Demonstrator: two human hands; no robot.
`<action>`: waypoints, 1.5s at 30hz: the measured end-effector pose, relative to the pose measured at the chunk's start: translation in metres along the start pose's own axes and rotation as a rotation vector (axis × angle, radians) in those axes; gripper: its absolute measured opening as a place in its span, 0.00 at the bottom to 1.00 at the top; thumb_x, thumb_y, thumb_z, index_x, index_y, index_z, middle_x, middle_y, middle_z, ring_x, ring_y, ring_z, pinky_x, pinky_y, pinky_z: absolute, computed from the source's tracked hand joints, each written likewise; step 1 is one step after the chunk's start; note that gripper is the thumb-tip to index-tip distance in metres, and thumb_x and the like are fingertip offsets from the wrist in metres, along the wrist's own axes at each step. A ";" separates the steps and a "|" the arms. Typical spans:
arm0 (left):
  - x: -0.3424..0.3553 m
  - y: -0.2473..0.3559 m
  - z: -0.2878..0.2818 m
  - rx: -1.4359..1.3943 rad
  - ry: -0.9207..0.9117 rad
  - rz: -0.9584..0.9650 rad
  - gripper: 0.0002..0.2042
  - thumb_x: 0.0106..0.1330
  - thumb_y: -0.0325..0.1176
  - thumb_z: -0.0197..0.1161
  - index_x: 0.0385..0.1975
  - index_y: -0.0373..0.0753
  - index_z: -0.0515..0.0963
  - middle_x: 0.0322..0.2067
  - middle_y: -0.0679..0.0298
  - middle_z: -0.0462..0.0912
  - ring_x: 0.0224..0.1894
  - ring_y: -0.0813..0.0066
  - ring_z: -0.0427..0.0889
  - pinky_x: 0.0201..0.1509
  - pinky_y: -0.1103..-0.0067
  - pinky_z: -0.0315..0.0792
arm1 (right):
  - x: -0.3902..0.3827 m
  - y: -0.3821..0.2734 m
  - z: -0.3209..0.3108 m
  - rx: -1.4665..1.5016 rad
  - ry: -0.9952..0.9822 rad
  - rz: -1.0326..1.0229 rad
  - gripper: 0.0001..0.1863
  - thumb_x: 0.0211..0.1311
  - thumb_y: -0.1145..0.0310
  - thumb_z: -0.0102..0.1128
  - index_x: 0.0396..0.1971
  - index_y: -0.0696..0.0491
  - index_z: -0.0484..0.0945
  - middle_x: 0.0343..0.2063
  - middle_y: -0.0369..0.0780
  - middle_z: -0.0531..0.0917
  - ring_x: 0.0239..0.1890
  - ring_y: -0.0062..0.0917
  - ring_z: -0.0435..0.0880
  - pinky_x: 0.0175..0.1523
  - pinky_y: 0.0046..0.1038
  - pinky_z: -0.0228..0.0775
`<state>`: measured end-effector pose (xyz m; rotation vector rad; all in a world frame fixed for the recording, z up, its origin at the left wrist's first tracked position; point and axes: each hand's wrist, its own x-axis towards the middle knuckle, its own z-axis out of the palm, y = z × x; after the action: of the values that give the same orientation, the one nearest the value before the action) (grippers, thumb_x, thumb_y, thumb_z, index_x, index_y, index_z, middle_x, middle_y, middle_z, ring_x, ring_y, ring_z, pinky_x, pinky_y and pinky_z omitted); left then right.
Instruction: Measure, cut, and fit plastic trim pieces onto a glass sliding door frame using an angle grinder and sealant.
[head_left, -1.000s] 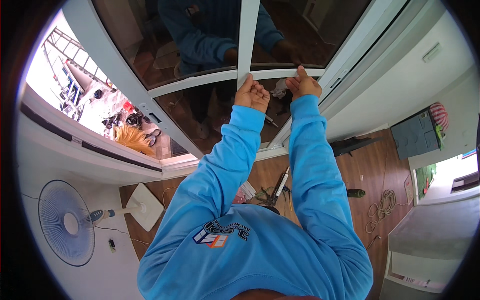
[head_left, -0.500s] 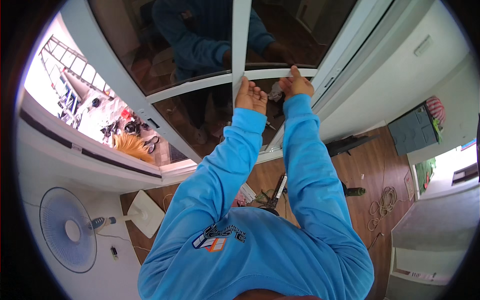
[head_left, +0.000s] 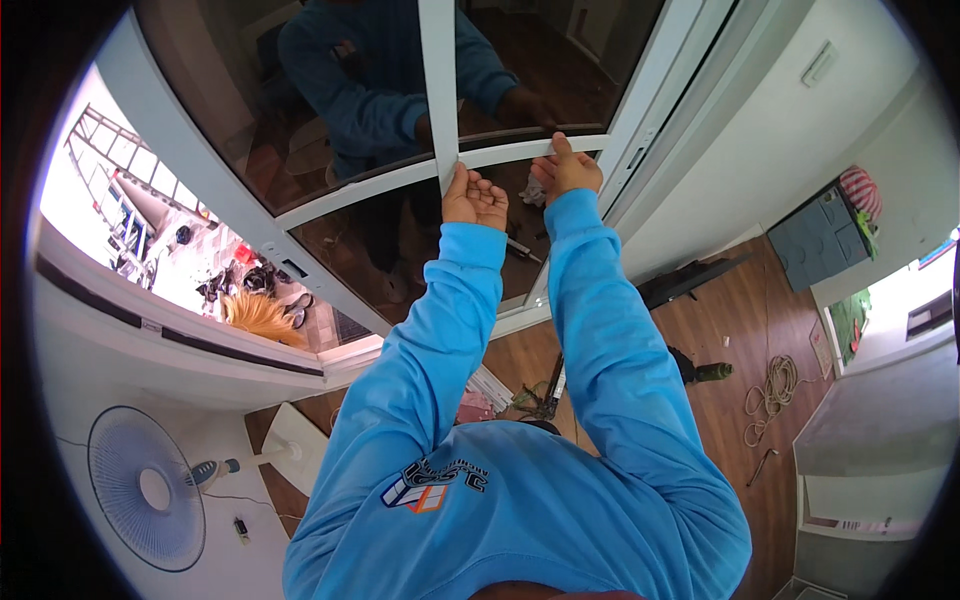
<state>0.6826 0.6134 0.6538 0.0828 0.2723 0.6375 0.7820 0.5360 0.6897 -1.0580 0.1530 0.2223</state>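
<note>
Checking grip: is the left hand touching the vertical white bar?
Touching. The head view shows the left hand with its thumb laid against the lower end of the vertical white bar, no gap visible.

Home interior under fit-out or repair, likely a living room. Large sliding glass door with white frames fills one side; balcony with clutter visible outside. Wood plank floor, white walls. Standing electric fan by the wall. Coiled rope, hand tools and scraps lie loose on the floor. Blue cabinet against the far wall.
</note>
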 end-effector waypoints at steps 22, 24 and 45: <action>0.010 -0.002 -0.008 -0.041 -0.009 -0.001 0.08 0.63 0.37 0.57 0.26 0.41 0.72 0.22 0.71 0.73 0.25 0.79 0.71 0.31 0.78 0.67 | 0.007 0.000 -0.006 -0.004 -0.056 0.000 0.17 0.51 0.67 0.66 0.32 0.60 0.68 0.26 0.45 0.76 0.22 0.29 0.80 0.24 0.25 0.77; 0.007 -0.004 -0.006 -0.049 -0.002 0.012 0.08 0.63 0.37 0.58 0.25 0.41 0.72 0.22 0.71 0.73 0.25 0.78 0.71 0.32 0.78 0.67 | 0.007 0.000 -0.006 0.000 -0.073 0.004 0.18 0.51 0.67 0.67 0.32 0.60 0.68 0.26 0.45 0.77 0.22 0.29 0.80 0.23 0.25 0.77; -0.003 -0.019 0.001 0.230 0.174 0.156 0.16 0.59 0.50 0.61 0.29 0.43 0.73 0.22 0.74 0.73 0.26 0.83 0.72 0.31 0.81 0.71 | 0.006 0.003 -0.006 0.009 -0.109 0.005 0.17 0.50 0.67 0.67 0.28 0.60 0.67 0.25 0.43 0.75 0.25 0.30 0.80 0.25 0.26 0.78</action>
<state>0.6914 0.5967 0.6529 0.2723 0.5103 0.7683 0.7874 0.5332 0.6829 -1.0344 0.0583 0.2829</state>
